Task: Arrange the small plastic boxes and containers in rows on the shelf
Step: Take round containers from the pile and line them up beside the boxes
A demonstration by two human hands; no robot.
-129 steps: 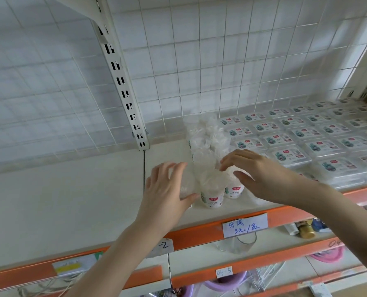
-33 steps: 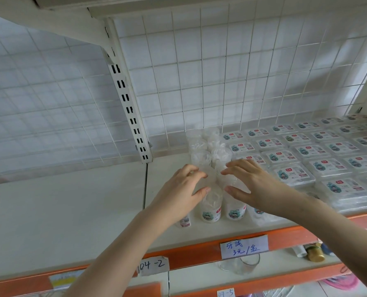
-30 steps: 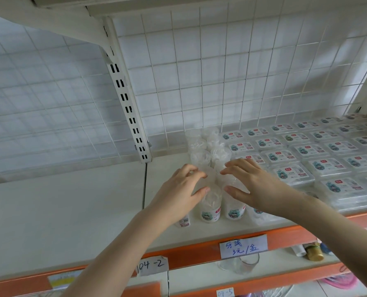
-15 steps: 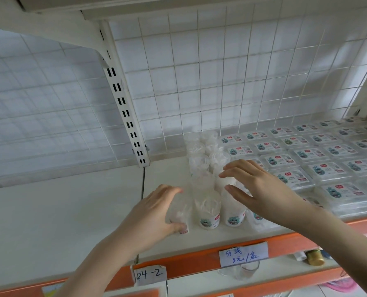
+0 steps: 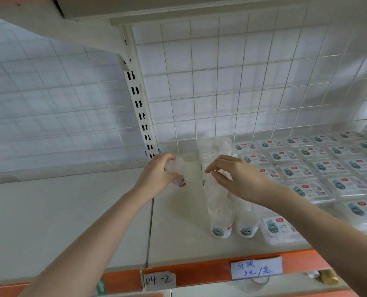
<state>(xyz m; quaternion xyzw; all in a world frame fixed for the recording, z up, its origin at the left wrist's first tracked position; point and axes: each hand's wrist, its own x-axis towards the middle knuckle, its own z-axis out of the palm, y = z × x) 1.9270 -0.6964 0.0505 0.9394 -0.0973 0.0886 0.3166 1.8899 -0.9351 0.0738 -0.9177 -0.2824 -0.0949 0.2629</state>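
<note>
Two rows of small clear round containers (image 5: 220, 219) with labels run from the white shelf's (image 5: 75, 221) front to its back. My left hand (image 5: 157, 179) grips one such container (image 5: 177, 171), tilted, above the shelf to the left of the rows near the back. My right hand (image 5: 234, 179) hovers over the middle of the rows, its fingertips touching the tops of the containers. Flat clear plastic boxes (image 5: 311, 189) with labels lie in rows to the right.
A white slotted upright (image 5: 138, 103) and wire grid back panel (image 5: 242, 86) stand behind. The orange shelf edge (image 5: 199, 273) carries paper tags, one reading 04-2 (image 5: 159, 280). An upper shelf overhangs at the top.
My left hand took a container from the front left of the rows and carried it toward the back of the shelf. My right hand stayed over the rows. The camera view shifted down.
</note>
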